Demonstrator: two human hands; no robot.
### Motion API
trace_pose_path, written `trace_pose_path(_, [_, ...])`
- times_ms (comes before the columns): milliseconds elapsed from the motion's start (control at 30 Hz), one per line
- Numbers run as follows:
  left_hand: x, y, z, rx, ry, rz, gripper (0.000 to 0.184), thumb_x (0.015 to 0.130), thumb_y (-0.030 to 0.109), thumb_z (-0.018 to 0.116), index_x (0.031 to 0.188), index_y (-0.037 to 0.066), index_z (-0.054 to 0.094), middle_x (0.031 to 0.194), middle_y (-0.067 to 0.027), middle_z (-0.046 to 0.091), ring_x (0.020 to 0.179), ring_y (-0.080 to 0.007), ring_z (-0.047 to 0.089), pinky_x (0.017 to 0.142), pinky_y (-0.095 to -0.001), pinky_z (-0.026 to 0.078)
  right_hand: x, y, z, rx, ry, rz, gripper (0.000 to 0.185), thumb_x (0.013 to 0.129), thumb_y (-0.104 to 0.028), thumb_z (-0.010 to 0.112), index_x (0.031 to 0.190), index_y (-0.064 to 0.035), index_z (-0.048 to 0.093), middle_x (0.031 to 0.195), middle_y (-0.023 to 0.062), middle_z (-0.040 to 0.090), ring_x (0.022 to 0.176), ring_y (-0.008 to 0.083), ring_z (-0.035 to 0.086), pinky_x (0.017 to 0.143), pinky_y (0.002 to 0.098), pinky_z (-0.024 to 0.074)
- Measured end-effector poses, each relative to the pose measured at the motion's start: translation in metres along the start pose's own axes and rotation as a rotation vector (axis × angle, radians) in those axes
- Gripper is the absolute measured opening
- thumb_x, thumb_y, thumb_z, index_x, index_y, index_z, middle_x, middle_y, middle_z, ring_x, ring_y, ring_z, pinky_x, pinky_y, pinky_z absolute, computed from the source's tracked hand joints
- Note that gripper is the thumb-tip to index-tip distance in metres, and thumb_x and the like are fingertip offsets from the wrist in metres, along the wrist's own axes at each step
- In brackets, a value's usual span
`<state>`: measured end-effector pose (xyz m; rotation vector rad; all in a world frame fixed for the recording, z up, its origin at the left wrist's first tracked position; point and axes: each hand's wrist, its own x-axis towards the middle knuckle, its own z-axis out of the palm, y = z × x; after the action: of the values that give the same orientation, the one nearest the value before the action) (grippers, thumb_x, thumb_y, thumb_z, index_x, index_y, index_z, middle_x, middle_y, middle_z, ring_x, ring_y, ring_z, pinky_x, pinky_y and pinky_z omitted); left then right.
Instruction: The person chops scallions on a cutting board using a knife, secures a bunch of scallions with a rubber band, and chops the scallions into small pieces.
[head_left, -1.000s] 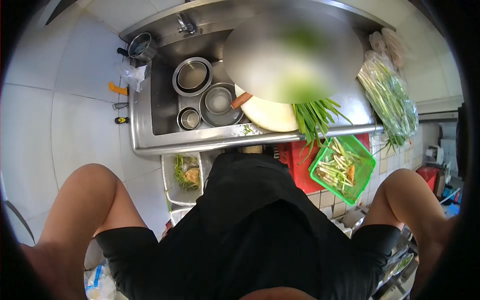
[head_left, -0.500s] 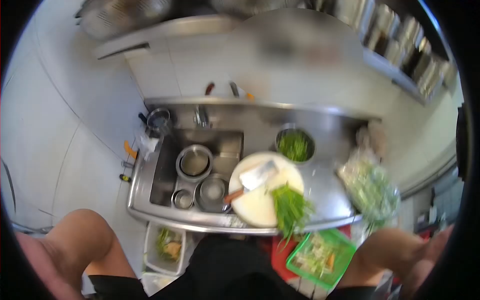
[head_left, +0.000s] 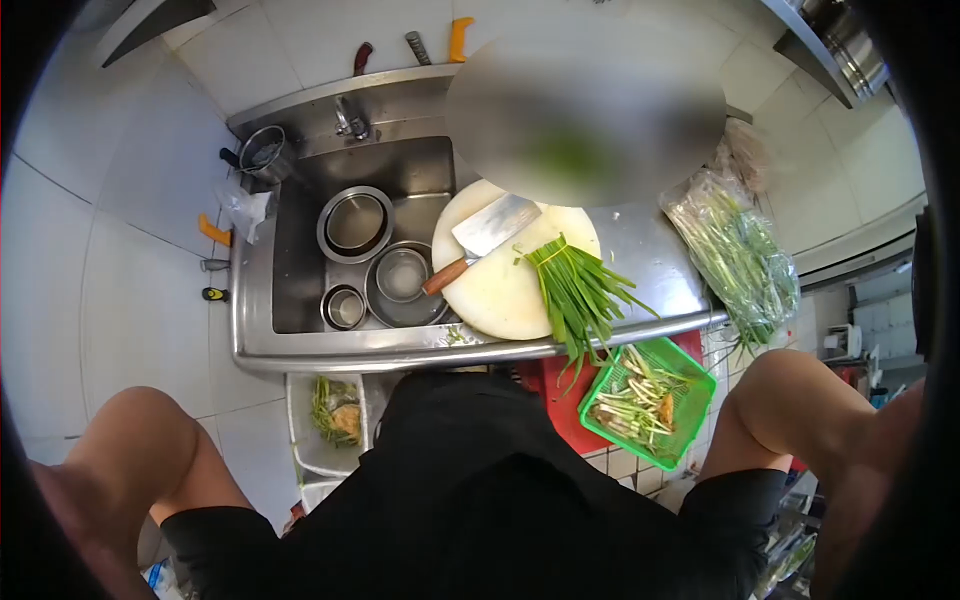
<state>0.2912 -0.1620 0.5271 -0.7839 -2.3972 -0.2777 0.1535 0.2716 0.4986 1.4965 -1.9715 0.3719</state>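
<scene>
Both my arms are bent with the elbows out, and the forearms rise toward the edges of the view; neither hand shows. A cleaver lies on the round white chopping board, its wooden handle toward the sink. To its right, cut green stalks hang over the counter's front edge. Metal bowls and a small metal cup stand in the sink. A blurred patch hides the area behind the board.
Bagged green stalks lie at the counter's right end. Below the counter are a green basket of pale stalks and a white bin with scraps. A metal pot stands at the sink's back left corner, near the faucet.
The view has tipped up and then partly back down, so the whole board and the cleaver now show. My arms remain bent and raised. The counter items look unmoved.
</scene>
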Motion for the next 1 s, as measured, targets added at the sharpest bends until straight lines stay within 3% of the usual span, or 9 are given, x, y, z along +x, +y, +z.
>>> trace_pose_path(233, [0.008, -0.004, 0.010, -0.062, -0.001, 0.042, 0.025, 0.093, 0.030, 0.071, 0.086, 0.014, 0.052, 0.080, -0.0004, 0.046, 0.064, -0.0188, 0.050, 0.056, -0.0377, 0.039, 0.000, -0.006, 0.001, 0.001, -0.012, 0.008, 0.035, 0.091, -0.031, 0.067, 0.117, -0.0083, 0.063, 0.097, 0.0098, 0.061, 0.087, 0.0192, 0.058, 0.088, 0.0397, 0.0481])
trace_pose_path(400, [0.030, 0.004, 0.061, -0.158, -0.016, 0.077, 0.026, 0.092, 0.030, 0.072, 0.082, 0.015, 0.052, 0.079, 0.0001, 0.046, 0.062, -0.0186, 0.050, 0.055, -0.0376, 0.039, 0.002, -0.007, -0.003, 0.002, -0.018, 0.025, 0.035, 0.090, -0.030, 0.068, 0.117, -0.0079, 0.063, 0.096, 0.0096, 0.062, 0.087, 0.0190, 0.058, 0.087, 0.0392, 0.0480])
trace_pose_path(533, [0.053, 0.025, 0.126, -0.224, -0.104, 0.028, 0.019, 0.088, 0.036, 0.076, 0.082, 0.019, 0.070, 0.065, 0.0055, 0.044, 0.054, -0.0135, 0.041, 0.055, -0.0404, 0.030, 0.000, -0.010, -0.004, -0.015, -0.044, 0.040, 0.035, 0.090, -0.029, 0.068, 0.117, -0.0076, 0.064, 0.096, 0.0095, 0.062, 0.086, 0.0188, 0.058, 0.086, 0.0387, 0.0480])
trace_pose_path(567, [0.056, 0.026, 0.132, -0.265, -0.116, 0.046, 0.018, 0.085, 0.035, 0.078, 0.079, 0.020, 0.071, 0.062, 0.0072, 0.045, 0.050, -0.0125, 0.039, 0.053, -0.0391, 0.028, -0.003, -0.013, -0.003, -0.028, -0.053, 0.045, 0.035, 0.090, -0.029, 0.069, 0.117, -0.0075, 0.064, 0.096, 0.0095, 0.062, 0.086, 0.0188, 0.058, 0.085, 0.0386, 0.0480])
trace_pose_path(633, [0.079, 0.042, 0.114, -0.450, -0.435, -0.148, 0.038, 0.060, 0.028, 0.085, 0.092, 0.013, 0.073, 0.065, 0.0054, 0.058, 0.048, -0.0202, 0.053, 0.044, -0.0570, 0.027, -0.005, -0.013, -0.001, -0.044, -0.049, 0.059, 0.035, 0.089, -0.029, 0.069, 0.117, -0.0073, 0.064, 0.095, 0.0095, 0.062, 0.086, 0.0187, 0.058, 0.085, 0.0384, 0.0480])
trace_pose_path(733, [0.089, 0.043, 0.111, -0.385, -0.546, -0.105, 0.036, 0.061, 0.029, 0.083, 0.093, 0.015, 0.074, 0.065, 0.0066, 0.055, 0.048, -0.0182, 0.051, 0.045, -0.0520, 0.025, -0.006, -0.012, 0.001, -0.040, -0.052, 0.091, 0.035, 0.089, -0.028, 0.069, 0.117, -0.0071, 0.065, 0.095, 0.0094, 0.063, 0.085, 0.0186, 0.058, 0.084, 0.0381, 0.0480])
trace_pose_path(1000, [0.096, 0.044, 0.104, -0.293, -0.578, -0.009, 0.033, 0.065, 0.029, 0.079, 0.096, 0.019, 0.076, 0.064, 0.0099, 0.049, 0.049, -0.0128, 0.046, 0.050, -0.0385, 0.018, -0.010, -0.015, 0.000, -0.052, -0.039, 0.120, 0.035, 0.088, -0.027, 0.071, 0.116, -0.0064, 0.066, 0.094, 0.0092, 0.064, 0.084, 0.0182, 0.058, 0.083, 0.0372, 0.0479])
